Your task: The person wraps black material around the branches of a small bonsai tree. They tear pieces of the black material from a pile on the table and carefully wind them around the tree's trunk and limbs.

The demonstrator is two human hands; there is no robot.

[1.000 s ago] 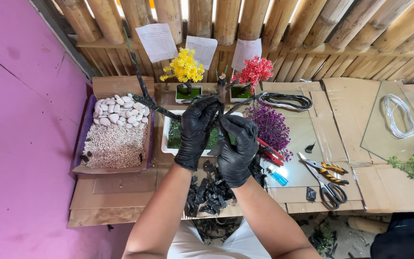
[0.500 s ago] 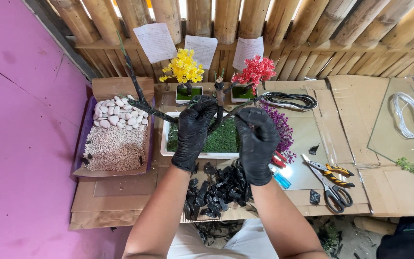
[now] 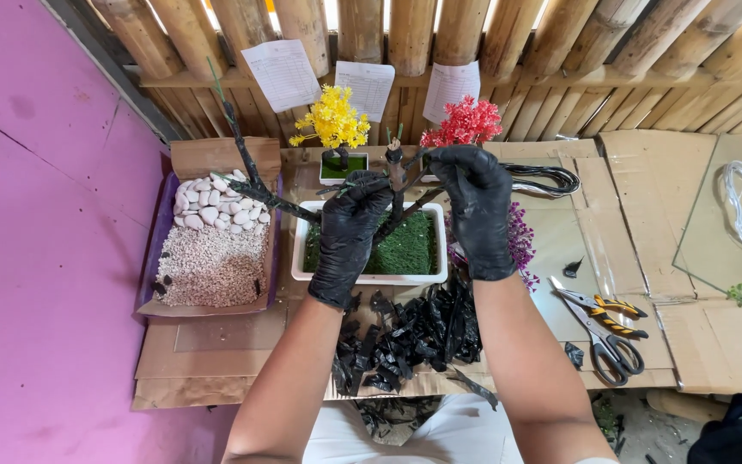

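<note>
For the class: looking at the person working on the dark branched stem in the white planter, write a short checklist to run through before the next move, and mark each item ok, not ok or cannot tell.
1. Both hands on the work: the left hand and the right hand, both in black gloves, are at the dark branched stem. Ok.
2. Stem stands in the white planter of green turf: it rises from the turf. Ok.
3. Stem firmly fixed in the turf: its base is hidden. Cannot tell.
4. Long side branch has room: it reaches over the tray of pebbles. Not ok.
5. Cutting tools within sight: scissors and pliers lie to the right. Ok.
</note>
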